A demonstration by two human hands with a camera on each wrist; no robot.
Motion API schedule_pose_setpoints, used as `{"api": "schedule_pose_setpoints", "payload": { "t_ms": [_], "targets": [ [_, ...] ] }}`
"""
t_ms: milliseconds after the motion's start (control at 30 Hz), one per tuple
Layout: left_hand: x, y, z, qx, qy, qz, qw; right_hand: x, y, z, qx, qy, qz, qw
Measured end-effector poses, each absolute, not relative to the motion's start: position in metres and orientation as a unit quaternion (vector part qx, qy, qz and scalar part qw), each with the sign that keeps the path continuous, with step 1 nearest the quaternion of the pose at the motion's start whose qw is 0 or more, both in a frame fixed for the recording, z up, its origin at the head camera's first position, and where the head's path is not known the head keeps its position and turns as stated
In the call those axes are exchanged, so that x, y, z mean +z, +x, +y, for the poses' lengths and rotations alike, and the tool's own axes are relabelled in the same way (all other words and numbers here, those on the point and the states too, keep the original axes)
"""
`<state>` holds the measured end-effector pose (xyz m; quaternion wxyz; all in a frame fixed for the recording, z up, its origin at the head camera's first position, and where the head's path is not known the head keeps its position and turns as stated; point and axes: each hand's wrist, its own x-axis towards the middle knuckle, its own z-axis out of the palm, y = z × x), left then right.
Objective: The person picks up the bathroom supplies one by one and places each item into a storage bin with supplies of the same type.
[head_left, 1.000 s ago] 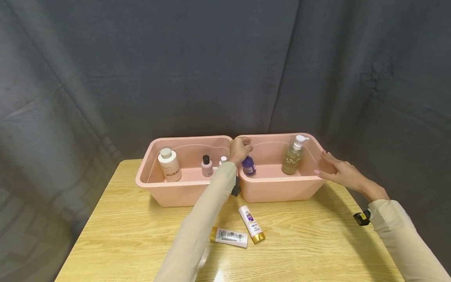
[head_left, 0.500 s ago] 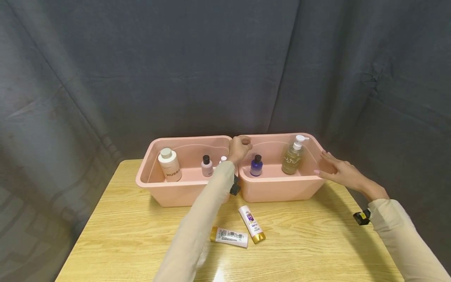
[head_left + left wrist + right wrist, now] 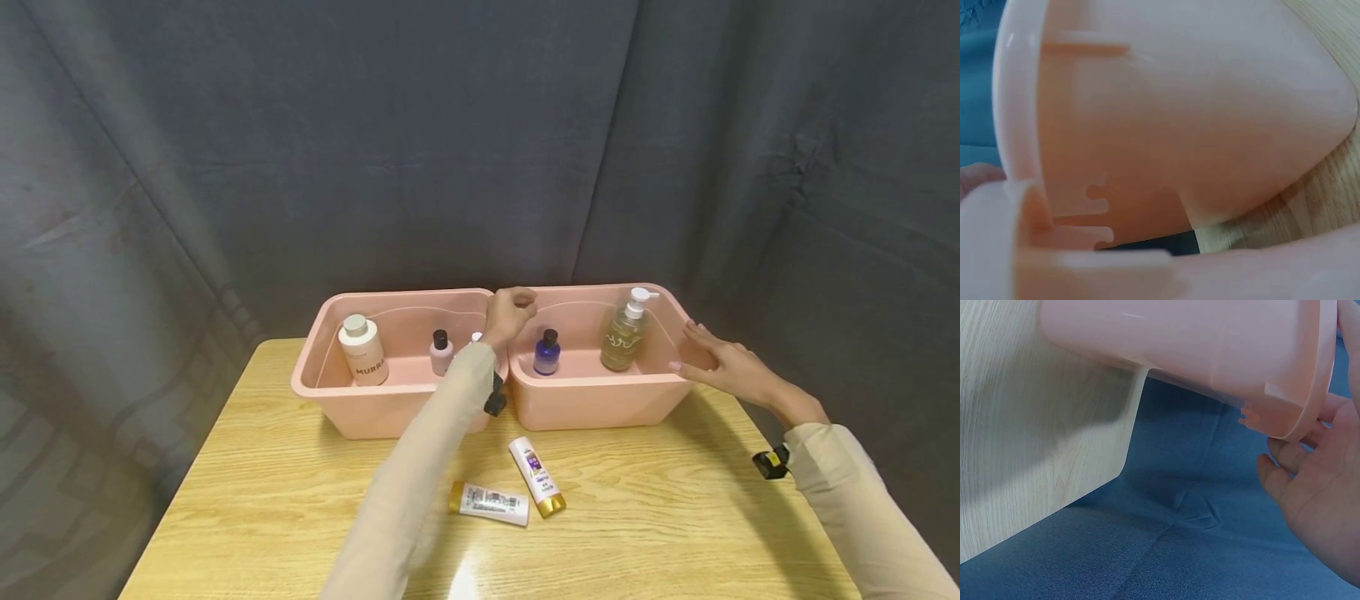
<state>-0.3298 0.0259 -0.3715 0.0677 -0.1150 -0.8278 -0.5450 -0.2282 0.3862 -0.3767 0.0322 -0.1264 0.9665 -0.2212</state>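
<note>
Two pink bins stand side by side on the wooden table: the left bin (image 3: 375, 414) and the right bin (image 3: 592, 406). Over their adjoining rims is my left hand (image 3: 510, 315), fingers loosely bent, holding nothing that I can see. Just right of it, a small blue bottle (image 3: 547, 354) with a black cap stands upright inside the right bin. Extended fingers of my right hand (image 3: 731, 367) rest at that bin's right rim; the right wrist view shows fingertips touching the rim's outer side. A green pump bottle (image 3: 622, 340) stands inside, near this hand.
In the left bin are a large white bottle (image 3: 363, 352), a pale bottle with a black cap (image 3: 442, 354) and a white-capped bottle (image 3: 476, 337), partly hidden by my left arm. Two white tubes with gold caps, one (image 3: 534, 471) and another (image 3: 491, 504), lie in front.
One second ago the blue bottle leaned under my left hand, its top hidden by the fingers. It now stands upright, apart from the hand. My right hand has stayed put.
</note>
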Motion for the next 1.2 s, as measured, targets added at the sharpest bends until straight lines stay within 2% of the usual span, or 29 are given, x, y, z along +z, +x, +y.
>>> {"api": "schedule_pose_setpoints", "payload": {
  "t_ms": [600, 1200],
  "targets": [
    [-0.363, -0.316, 0.019, -0.556, -0.171, -0.81, 0.08, -0.377, -0.229, 0.385, -0.217, -0.119, 0.968, 0.036],
    [-0.363, -0.303, 0.01, -0.579, -0.223, -0.781, 0.067, -0.378, -0.229, 0.386, -0.219, -0.124, 0.967, 0.029]
  ]
}}
